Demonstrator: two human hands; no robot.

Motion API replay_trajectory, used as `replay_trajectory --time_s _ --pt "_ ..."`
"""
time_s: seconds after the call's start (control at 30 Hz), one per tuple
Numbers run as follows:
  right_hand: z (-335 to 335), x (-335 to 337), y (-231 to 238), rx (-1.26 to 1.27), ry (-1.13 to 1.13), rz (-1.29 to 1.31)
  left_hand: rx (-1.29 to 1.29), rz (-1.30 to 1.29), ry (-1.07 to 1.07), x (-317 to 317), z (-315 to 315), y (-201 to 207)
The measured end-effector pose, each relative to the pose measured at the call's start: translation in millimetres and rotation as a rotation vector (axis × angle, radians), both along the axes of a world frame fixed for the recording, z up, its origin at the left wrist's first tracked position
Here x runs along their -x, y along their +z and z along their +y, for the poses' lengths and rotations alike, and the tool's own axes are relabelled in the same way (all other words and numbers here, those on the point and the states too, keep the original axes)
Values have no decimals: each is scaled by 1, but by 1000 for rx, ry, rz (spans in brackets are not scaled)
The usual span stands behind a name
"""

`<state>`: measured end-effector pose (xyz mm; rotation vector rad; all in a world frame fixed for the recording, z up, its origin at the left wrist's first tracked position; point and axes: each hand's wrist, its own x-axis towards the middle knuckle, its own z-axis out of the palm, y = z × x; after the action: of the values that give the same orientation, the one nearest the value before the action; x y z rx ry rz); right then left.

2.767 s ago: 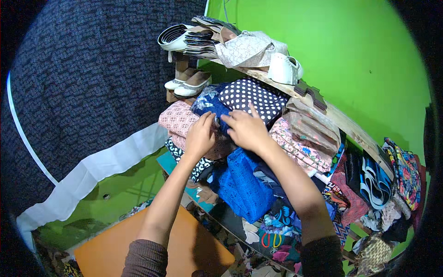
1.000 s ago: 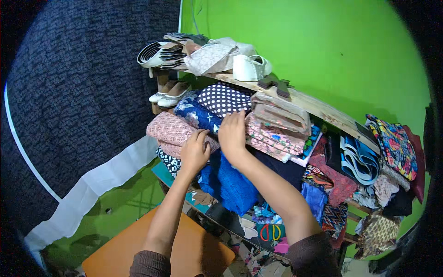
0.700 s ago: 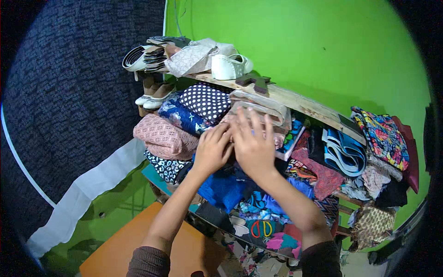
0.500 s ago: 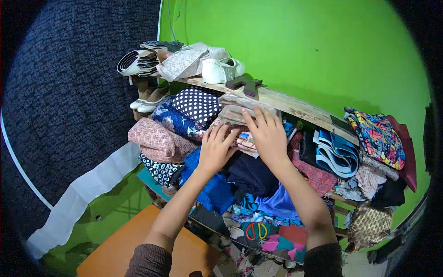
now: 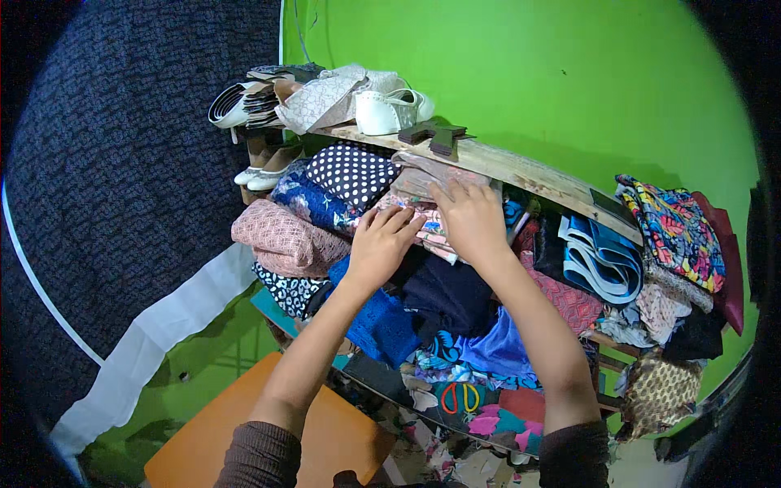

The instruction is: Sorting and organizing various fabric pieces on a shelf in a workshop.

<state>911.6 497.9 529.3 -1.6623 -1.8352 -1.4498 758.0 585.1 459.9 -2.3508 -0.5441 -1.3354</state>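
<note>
A stack of folded fabrics lies on the shelf between my hands. Its upper layer is a beige, slightly sheer fabric (image 5: 419, 173), and below it shows a pink floral fabric (image 5: 435, 237). My left hand (image 5: 384, 248) rests at the floral fabric's left edge, its fingers apart and slightly bent. Over the right side of the stack lies my right hand (image 5: 476, 224), with fingers spread and their tips on the beige fabric. Neither hand visibly grips anything. Beside the stack are a navy polka-dot fabric (image 5: 351, 174) and a blue floral one (image 5: 313, 203).
White shoes (image 5: 382, 112) and dark cut pieces (image 5: 439, 134) sit on the wooden plank (image 5: 529, 172) above. Dark navy cloth (image 5: 447, 293), bright blue cloth (image 5: 382, 329) and red-and-yellow-handled scissors (image 5: 460, 398) are lower down. An orange tabletop (image 5: 268, 427) stands at front left.
My right hand's fingers have bent down closer onto the stack. More of the pink floral fabric shows between my hands. The whole view has shifted slightly.
</note>
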Motion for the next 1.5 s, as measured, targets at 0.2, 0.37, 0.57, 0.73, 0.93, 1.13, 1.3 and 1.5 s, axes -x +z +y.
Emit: replay_trajectory --time_s 0.2,0.37,0.57,0.73,0.93,1.13,1.3,1.5 --pt "-8 -9 3 80 114 63 -70 38 27 -2 12 14" --pt "-11 -16 10 172 103 79 34 154 49 -3 13 20" --pt "-51 2 -13 -44 169 131 -45 30 -33 1 2 11" --pt "-86 -3 -41 -17 68 227 -70 -113 -119 0 -17 13" --pt "-81 -25 -52 -31 -115 214 -278 -122 -97 -20 -16 22" --pt "-67 -38 -63 -66 -144 65 -271 113 43 -35 -7 45" --pt "-67 -47 -61 -56 -75 36 -351 1 -83 -46 3 61" --pt "-65 -43 -58 -68 -27 126 -320 -52 -63 -61 11 53"
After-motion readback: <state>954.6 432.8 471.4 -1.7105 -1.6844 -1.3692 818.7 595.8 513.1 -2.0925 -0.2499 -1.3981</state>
